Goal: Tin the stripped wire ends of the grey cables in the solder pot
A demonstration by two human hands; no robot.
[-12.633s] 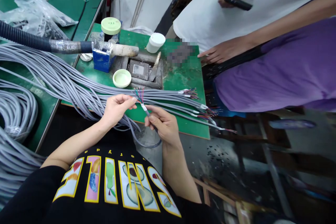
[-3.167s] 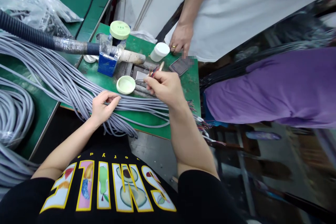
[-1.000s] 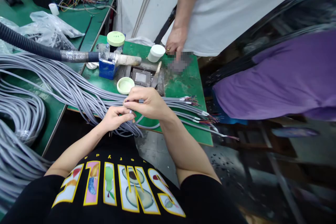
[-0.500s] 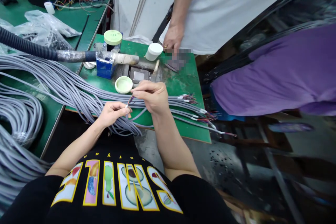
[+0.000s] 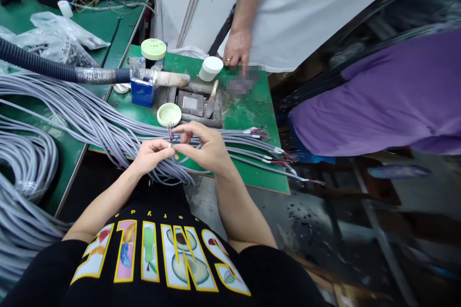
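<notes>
My left hand (image 5: 153,156) is closed in a pinch on the end of a grey multi-core cable. Several thin coloured wires (image 5: 170,130) fan upward from that end, above a white band at my fingertips. Close on the right is my right hand (image 5: 209,148), its thumb and index finger apart. Its thumb tip is at the white band and its index fingertip beside the wires; whether they touch, I cannot tell. Beneath both hands runs a bundle of grey cables (image 5: 118,122), its stripped ends (image 5: 261,132) lying toward the right.
Beyond my hands is a solder pot (image 5: 192,103) with a scraper-like blade (image 5: 212,100). Around it stand a pale green lid (image 5: 169,114), a white tub (image 5: 211,69) and a black extractor hose (image 5: 39,60). A co-worker's hand (image 5: 237,48) rests near a blurred-out object.
My right hand has loosened its pinch on the wires and lowered slightly, thumb and index finger now apart. The wires, previously drawn together toward the right, now stand upright and spread. My left hand stays put.
</notes>
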